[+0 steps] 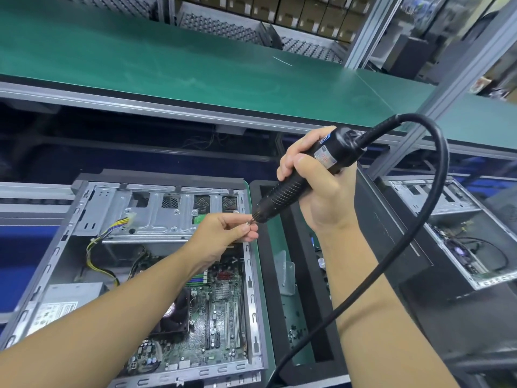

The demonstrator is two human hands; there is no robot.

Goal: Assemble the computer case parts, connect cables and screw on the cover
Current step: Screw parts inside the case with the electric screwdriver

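Note:
An open computer case lies on its side at lower left, its motherboard, fan and power supply exposed. A metal drive cage spans the case's far end. My right hand grips a black electric screwdriver, tilted with its tip pointing down-left above the case's right edge. My left hand pinches a small silver screw right at the driver's tip. A thick black cord loops from the driver's rear down to the bottom edge.
A black tray with small parts stands right of the case. A black side panel lies further right, next to a second open case. A green conveyor belt runs across the back, behind a metal rail.

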